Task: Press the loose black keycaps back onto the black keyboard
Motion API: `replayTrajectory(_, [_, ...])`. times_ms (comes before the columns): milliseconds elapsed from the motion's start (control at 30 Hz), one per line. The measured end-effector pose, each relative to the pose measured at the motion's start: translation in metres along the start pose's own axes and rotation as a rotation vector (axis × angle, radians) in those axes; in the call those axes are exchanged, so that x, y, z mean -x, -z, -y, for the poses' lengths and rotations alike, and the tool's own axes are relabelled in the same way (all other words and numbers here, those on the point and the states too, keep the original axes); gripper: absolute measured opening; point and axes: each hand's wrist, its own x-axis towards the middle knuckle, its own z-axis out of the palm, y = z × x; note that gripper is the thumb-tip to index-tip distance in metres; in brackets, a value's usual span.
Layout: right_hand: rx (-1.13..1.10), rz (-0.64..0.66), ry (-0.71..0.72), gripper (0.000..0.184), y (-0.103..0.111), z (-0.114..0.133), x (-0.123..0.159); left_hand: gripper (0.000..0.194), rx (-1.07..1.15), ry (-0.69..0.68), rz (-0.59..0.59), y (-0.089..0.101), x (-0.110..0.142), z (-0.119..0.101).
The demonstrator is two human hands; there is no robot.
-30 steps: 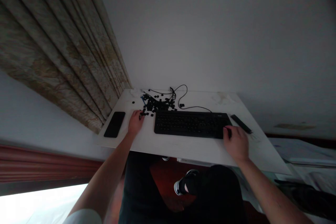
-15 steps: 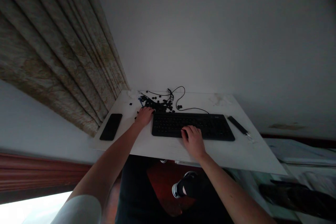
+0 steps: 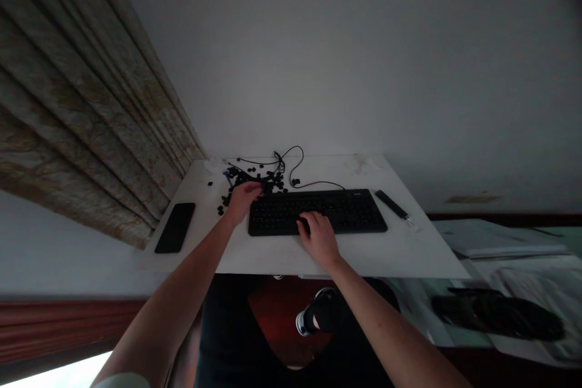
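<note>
A black keyboard (image 3: 336, 211) lies across the middle of a white table (image 3: 409, 248). Behind its left end sits a heap of small black keycaps (image 3: 268, 180), with several more scattered to the left. My left hand (image 3: 242, 200) reaches into the heap's near edge, fingers curled; whether they hold a keycap is hidden. My right hand (image 3: 319, 236) rests on the keyboard's front edge, left of centre, fingers bent down onto the keys and holding nothing I can see.
A black phone (image 3: 175, 227) lies at the table's left side. A thin black cable (image 3: 295, 163) loops behind the keyboard. A slim dark tool (image 3: 391, 204) lies right of the keyboard. Curtains hang at the left; papers and a dark object lie at the right.
My right hand went from the keyboard's right end to its left-centre front edge. My left hand pushed forward from the table into the keycap heap. The view shifted right.
</note>
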Motion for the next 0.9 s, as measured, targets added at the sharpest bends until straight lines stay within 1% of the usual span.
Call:
replayTrajectory(67, [-0.067, -0.029, -0.010, 0.024, 0.002, 0.002, 0.001, 0.029, 0.299, 0.119, 0.174, -0.025, 0.023, -0.004])
replayTrajectory(133, [-0.147, -0.049, -0.021, 0.031, 0.006, 0.003, 0.002, 0.028, 0.440, 0.202, 0.299, -0.048, 0.047, -0.006])
replayTrajectory(200, [-0.231, -0.060, -0.040, 0.036, 0.011, 0.003, 0.005, 0.026, 0.499, 0.255, 0.366, -0.065, 0.066, -0.008])
replayTrajectory(267, [-0.308, -0.063, -0.068, 0.039, 0.019, 0.003, 0.006, 0.026, 0.529, 0.284, 0.384, -0.074, 0.078, -0.009])
replayTrajectory(367, [-0.421, -0.042, -0.099, 0.038, 0.033, 0.003, 0.007, 0.028, 0.571, 0.299, 0.398, -0.077, 0.086, -0.013])
replayTrajectory(467, [-0.534, 0.013, -0.097, 0.030, 0.046, 0.005, 0.003, 0.031, 0.592, 0.305, 0.434, -0.075, 0.088, -0.018])
replayTrajectory(533, [-0.607, 0.037, -0.122, 0.027, 0.051, 0.006, 0.001, 0.032, 0.588, 0.304, 0.453, -0.074, 0.089, -0.022])
replayTrajectory(667, [-0.735, 0.037, -0.261, 0.027, 0.054, 0.011, 0.001, 0.034, 0.583, 0.291, 0.486, -0.073, 0.091, -0.028])
replayTrajectory(733, [-0.804, 0.024, -0.331, 0.030, 0.053, 0.014, 0.002, 0.035, 0.615, 0.291, 0.487, -0.075, 0.095, -0.028])
replayTrajectory(833, [-0.906, -0.008, -0.440, 0.043, 0.052, 0.019, 0.007, 0.034, 0.717, 0.312, 0.439, -0.082, 0.103, -0.024])
replayTrajectory(900, [-0.935, -0.025, -0.512, 0.042, 0.050, 0.023, 0.011, 0.033, 0.792, 0.314, 0.379, -0.089, 0.111, -0.019])
